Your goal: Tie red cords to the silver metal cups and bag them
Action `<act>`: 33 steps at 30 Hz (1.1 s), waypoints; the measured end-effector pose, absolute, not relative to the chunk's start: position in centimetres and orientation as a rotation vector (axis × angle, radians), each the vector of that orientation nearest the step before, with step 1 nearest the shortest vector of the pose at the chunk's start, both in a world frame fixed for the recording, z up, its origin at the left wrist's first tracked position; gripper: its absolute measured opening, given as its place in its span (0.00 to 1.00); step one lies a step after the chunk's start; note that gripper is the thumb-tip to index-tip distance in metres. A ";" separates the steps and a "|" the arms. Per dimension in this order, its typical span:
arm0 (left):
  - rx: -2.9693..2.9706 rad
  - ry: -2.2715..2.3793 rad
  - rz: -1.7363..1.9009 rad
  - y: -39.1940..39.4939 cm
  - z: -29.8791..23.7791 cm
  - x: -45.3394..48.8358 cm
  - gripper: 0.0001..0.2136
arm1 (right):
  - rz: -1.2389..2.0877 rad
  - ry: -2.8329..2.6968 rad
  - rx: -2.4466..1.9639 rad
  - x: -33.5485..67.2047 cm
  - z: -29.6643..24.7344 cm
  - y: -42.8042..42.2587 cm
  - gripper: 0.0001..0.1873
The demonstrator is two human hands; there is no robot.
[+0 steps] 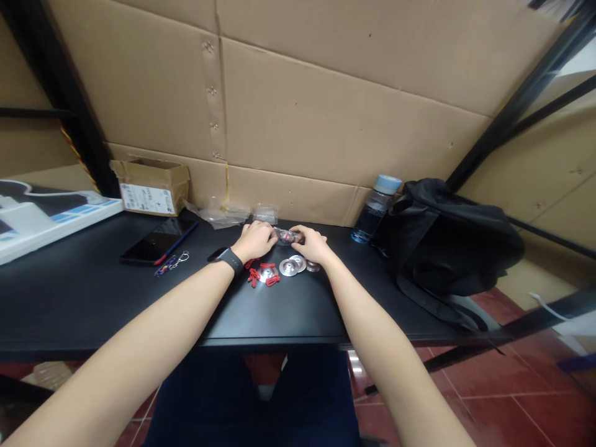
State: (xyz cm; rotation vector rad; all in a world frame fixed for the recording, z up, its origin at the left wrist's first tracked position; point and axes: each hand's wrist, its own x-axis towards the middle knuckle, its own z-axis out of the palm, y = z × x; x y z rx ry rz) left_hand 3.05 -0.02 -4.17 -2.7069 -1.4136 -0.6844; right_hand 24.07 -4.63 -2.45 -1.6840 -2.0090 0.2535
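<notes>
A small clear plastic bag point(287, 236) with something dark and red inside lies between my hands on the black table. My left hand point(257, 239), with a dark watch at the wrist, has its fingers closed on the bag's left end. At the other end, my right hand point(311, 243) pinches the bag between thumb and fingers. Just in front are several shiny round metal discs with raised centres, like finger cymbals point(289, 267), partly overlapping. Red cords point(254, 277) lie in small bundles around and on the leftmost disc point(266, 274).
Clear plastic wrappers point(224, 215) and an open cardboard box point(156, 186) stand behind, to the left. A phone point(159, 241), a keyring point(173, 264) and a white power strip point(88, 217) lie left. A water bottle point(375, 210) and black bag point(447, 239) are right.
</notes>
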 end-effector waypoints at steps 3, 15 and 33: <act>-2.727 -1.424 -0.691 0.0 -4.2 3.3 0.13 | 0.271 -1.982 -1.694 24.3 -2.7 -4.3 0.23; -2.718 -1.462 -0.758 -0.3 -4.0 3.5 0.12 | 0.268 -1.934 -1.767 24.4 -3.2 -3.9 0.27; -2.697 -1.490 -0.868 -0.9 -3.2 3.3 0.10 | 0.094 -2.241 -1.646 23.3 -3.1 -4.2 0.12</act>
